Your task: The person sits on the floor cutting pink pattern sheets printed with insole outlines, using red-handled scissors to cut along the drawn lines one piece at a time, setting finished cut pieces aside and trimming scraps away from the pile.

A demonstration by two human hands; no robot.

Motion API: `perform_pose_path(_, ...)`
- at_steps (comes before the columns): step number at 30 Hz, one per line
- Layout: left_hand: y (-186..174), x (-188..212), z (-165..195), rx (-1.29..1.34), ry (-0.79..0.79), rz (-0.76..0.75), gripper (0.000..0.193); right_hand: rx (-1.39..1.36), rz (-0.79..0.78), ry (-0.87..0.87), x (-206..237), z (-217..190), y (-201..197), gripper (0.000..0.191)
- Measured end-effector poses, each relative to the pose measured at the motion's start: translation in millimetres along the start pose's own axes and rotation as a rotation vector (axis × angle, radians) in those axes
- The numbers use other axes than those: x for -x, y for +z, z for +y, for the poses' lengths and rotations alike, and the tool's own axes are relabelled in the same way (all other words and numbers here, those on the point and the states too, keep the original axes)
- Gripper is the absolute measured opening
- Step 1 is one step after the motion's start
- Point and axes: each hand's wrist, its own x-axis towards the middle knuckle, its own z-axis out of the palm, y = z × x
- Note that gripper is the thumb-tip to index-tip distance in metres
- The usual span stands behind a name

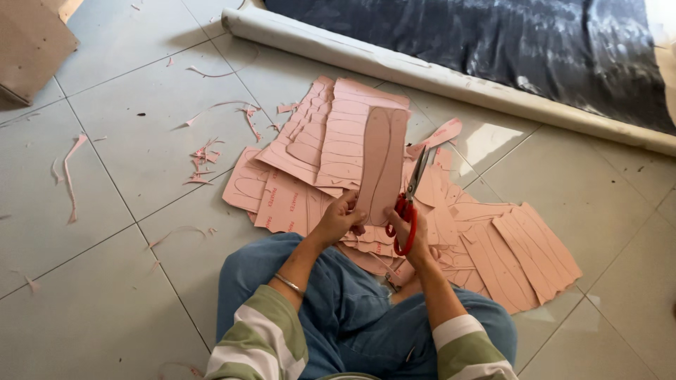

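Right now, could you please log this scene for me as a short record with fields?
setting: grey tiled floor, person seated
left hand: holds pink sole-shaped board piece upright
right hand: grips red-handled scissors, blades at the piece's right edge
nearby: pile of pink marked sheets, cut strips, scattered pink trimmings
behind: dark material on a white roll

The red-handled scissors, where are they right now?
In the head view, the red-handled scissors are in the right hand, centre of frame, blades up along the right edge of the pink cut-out piece held by the left hand.
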Motion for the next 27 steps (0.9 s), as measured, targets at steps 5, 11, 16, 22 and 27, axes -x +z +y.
perform_pose_path(5, -15, -19, -18, 0.227, 0.023, 0.298, 0.022, 0.073, -0.052, 0.123, 0, 27, -2, 0.039)
perform_pose_path(11, -30, -32, -30, 0.435, 0.081, 0.370, 0.017, -0.059, -0.146, 0.232, 3, 49, 8, 0.042)
perform_pose_path(16, -18, -28, -49, 0.297, 0.075, 0.257, 0.012, -0.414, -0.132, 0.174, 12, 48, 12, 0.034)
perform_pose_path(22, -6, -9, -58, 0.219, 0.110, 0.081, 0.016, -0.608, -0.108, 0.204, 13, 47, 0, 0.017)
perform_pose_path(27, -10, -2, -75, 0.190, 0.281, 0.058, 0.028, -0.697, -0.150, 0.186, 12, 49, -11, 0.018)
